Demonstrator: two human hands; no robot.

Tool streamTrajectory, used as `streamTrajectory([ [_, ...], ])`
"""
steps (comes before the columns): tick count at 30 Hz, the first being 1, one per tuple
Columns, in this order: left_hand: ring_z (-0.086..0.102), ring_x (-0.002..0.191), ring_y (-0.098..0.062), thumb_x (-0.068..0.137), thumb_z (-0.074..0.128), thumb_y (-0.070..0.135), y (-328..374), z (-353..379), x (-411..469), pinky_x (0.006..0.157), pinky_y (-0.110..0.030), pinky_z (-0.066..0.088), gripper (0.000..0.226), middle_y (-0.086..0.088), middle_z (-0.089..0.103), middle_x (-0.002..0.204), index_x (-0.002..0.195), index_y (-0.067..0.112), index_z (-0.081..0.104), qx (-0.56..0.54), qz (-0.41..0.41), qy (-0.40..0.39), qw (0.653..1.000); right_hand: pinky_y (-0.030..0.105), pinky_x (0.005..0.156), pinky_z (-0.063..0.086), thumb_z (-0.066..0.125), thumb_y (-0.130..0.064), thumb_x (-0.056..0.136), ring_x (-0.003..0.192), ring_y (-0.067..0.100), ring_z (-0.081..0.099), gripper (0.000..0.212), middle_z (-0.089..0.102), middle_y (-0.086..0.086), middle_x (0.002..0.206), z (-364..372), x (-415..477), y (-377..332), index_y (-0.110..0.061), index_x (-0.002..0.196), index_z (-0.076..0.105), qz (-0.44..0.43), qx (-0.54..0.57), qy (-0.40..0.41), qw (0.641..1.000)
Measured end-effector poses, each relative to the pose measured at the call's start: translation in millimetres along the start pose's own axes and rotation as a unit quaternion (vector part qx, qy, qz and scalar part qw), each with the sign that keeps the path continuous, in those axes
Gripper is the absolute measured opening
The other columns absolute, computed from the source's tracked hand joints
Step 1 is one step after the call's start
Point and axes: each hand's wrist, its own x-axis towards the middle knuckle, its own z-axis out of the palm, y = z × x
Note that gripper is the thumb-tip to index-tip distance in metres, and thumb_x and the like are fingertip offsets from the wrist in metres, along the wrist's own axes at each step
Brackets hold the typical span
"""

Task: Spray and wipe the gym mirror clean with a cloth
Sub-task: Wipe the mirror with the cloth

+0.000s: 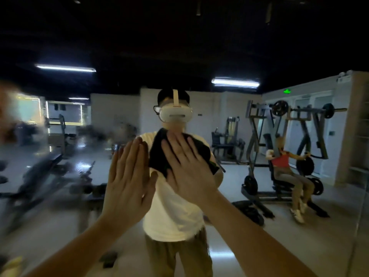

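Observation:
The gym mirror fills the whole view and reflects the room and the person. A black cloth lies flat against the glass at the centre. My right hand presses on the cloth with straight, spread fingers. My left hand is raised beside it, palm toward the glass, fingers straight and together, just left of the cloth. The left part of the mirror looks hazy and smeared. No spray bottle is clearly in view; a blurred yellowish object sits at the bottom left corner.
The mirror reflects weight benches on the left and a plate-loaded machine on the right, where a person in a red top sits. Ceiling strip lights glow above. A vertical mirror seam runs at the far right.

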Motion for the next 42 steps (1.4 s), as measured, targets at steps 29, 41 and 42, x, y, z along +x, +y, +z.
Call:
streamTrajectory([
  [29, 0.016, 0.160, -0.038, 0.102, 0.032, 0.032, 41.4, 7.6, -35.5, 0.126, -0.066, 0.016, 0.069, -0.021, 0.015, 0.172, 0.160, -0.006, 0.025, -0.007, -0.023, -0.056, 0.998, 0.046, 0.130, 0.006, 0.047, -0.035, 0.104, 0.160, 0.028, 0.002, 0.068, 0.011, 0.012, 0.172, 15.5, -88.2, -16.2, -0.009, 0.163, 0.024, -0.025, 0.082, -0.040, 0.996],
  [41, 0.007, 0.161, -0.039, 0.100, 0.047, 0.052, 53.0, 32.6, -48.6, 0.131, -0.055, 0.005, 0.090, -0.025, 0.011, 0.172, 0.163, -0.005, 0.017, 0.048, -0.034, -0.073, 0.996, 0.055, 0.125, 0.022, 0.033, -0.033, 0.105, 0.156, 0.041, 0.019, 0.066, 0.019, 0.027, 0.167, 10.6, -172.0, 108.3, 0.002, 0.161, 0.023, 0.488, 0.033, 0.108, 0.866],
  [42, 0.009, 0.161, -0.039, 0.100, 0.050, 0.050, 52.5, 31.7, -48.6, 0.130, -0.056, 0.007, 0.089, -0.025, 0.011, 0.172, 0.163, -0.005, 0.018, 0.037, -0.029, -0.069, 0.996, 0.056, 0.125, 0.021, 0.034, -0.032, 0.105, 0.156, 0.042, 0.020, 0.066, 0.020, 0.028, 0.167, 14.4, -168.2, 96.0, 0.003, 0.160, 0.024, 0.507, 0.039, 0.122, 0.852],
])
